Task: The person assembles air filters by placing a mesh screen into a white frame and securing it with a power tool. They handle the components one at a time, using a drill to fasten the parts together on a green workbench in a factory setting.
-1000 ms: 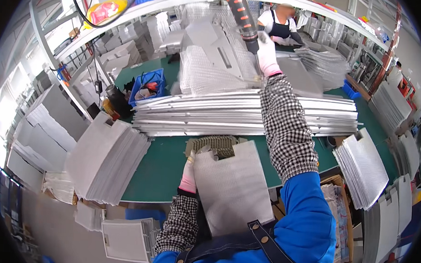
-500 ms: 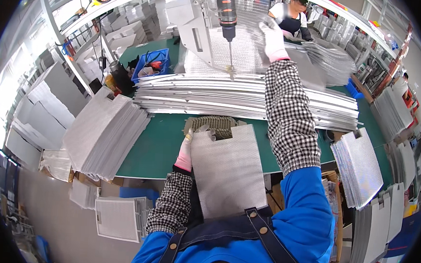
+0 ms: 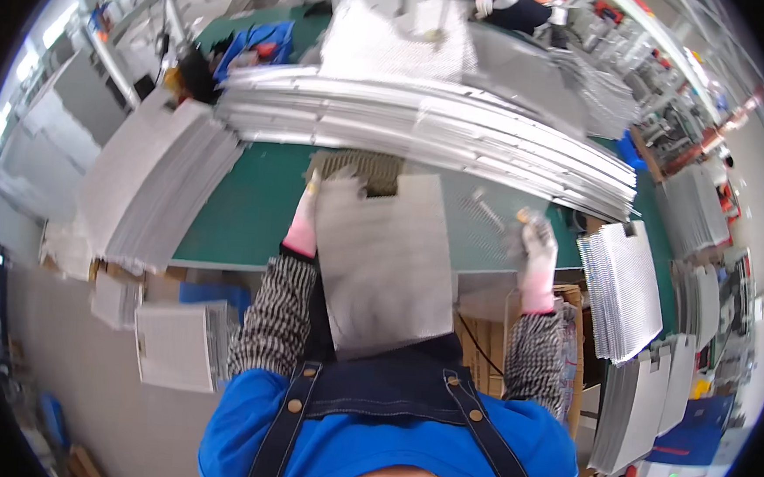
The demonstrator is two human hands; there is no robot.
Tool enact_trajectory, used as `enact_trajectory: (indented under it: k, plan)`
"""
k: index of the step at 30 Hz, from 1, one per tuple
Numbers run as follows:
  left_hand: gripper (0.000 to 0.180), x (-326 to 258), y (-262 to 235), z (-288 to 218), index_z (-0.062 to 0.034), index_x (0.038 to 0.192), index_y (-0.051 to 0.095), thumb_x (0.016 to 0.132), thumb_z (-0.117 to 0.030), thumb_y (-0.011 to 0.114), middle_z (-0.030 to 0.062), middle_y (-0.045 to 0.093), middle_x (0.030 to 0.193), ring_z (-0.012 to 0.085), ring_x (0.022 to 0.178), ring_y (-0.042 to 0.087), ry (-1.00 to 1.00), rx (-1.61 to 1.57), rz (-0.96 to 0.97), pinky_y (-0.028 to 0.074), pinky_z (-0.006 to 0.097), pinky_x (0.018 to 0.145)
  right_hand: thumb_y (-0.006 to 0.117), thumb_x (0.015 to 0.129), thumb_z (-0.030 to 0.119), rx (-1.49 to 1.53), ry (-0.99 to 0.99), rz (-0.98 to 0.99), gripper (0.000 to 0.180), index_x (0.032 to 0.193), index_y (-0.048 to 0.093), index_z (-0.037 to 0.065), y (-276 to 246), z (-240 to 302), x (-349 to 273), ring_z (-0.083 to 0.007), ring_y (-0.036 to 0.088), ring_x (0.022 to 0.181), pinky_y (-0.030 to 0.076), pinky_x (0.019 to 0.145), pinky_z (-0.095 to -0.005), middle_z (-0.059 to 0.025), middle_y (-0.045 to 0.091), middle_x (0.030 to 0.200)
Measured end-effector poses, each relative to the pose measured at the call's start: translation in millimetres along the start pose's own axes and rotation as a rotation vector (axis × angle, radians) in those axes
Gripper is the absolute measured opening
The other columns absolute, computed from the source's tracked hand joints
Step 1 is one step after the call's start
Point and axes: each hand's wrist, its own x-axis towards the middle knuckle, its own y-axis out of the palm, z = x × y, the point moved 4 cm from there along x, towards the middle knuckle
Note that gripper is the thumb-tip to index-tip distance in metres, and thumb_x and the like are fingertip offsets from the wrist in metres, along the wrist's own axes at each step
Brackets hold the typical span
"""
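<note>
A grey perforated metal sheet [image 3: 385,256] lies tilted over the near edge of the green bench [image 3: 244,204], reaching back to my chest. My left hand [image 3: 304,221], in a pink-cuffed white glove, grips the sheet's upper left edge. My right hand [image 3: 534,248], also gloved, hovers just off the sheet's right edge with its fingers curled. It is blurred, so whether it holds something small cannot be told. A ribbed tan block [image 3: 356,165] peeks out past the sheet's far edge.
A long stack of metal panels [image 3: 424,127] spans the bench behind the sheet. More panel stacks stand at the left [image 3: 154,181] and right [image 3: 619,288]. A blue bin [image 3: 263,39] sits at the far left, and another person [image 3: 510,1] works beyond the bench.
My right arm has dropped from the hanging screwdriver above the far stack to the sheet's right side. The view has tilted down. My left hand has stayed on the sheet.
</note>
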Motion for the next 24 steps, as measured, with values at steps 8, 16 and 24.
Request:
enact_trajectory:
  k: [8, 16, 24]
  plan:
    - [0.093, -4, -9, -2, 0.0021, 0.145, 0.046, 0.092, -0.074, 0.05, 0.0208, 0.059, 0.133, 0.0304, 0.117, 0.062, 0.068, 0.057, -0.11, 0.055, 0.044, 0.098, 0.058, 0.099, 0.004, -0.038, 0.318, 0.298, 0.031, 0.129, 0.057, -0.004, 89, -67, -55, -0.0121, 0.066, 0.093, 0.056, 0.081, -0.0254, -0.0064, 0.068, 0.111]
    - [0.109, -3, 12, -7, 0.0028, 0.148, 0.04, 0.083, -0.085, 0.048, 0.025, 0.057, 0.132, 0.0351, 0.115, 0.061, 0.022, -0.035, -0.006, 0.055, 0.05, 0.097, 0.057, 0.099, 0.006, -0.231, 0.369, 0.297, 0.032, 0.129, 0.056, -0.005, 94, -69, -43, -0.012, 0.068, 0.074, 0.057, 0.063, -0.0256, -0.0059, 0.067, 0.094]
    - [0.093, -2, 18, 0, -0.0004, 0.15, 0.036, 0.091, -0.07, 0.056, 0.023, 0.057, 0.133, 0.035, 0.115, 0.06, 0.016, 0.038, 0.067, 0.052, 0.048, 0.1, 0.057, 0.098, 0.006, -0.256, 0.365, 0.302, 0.031, 0.128, 0.057, -0.004, 87, -76, -46, -0.0173, 0.071, 0.075, 0.059, 0.063, -0.0287, -0.0101, 0.067, 0.101]
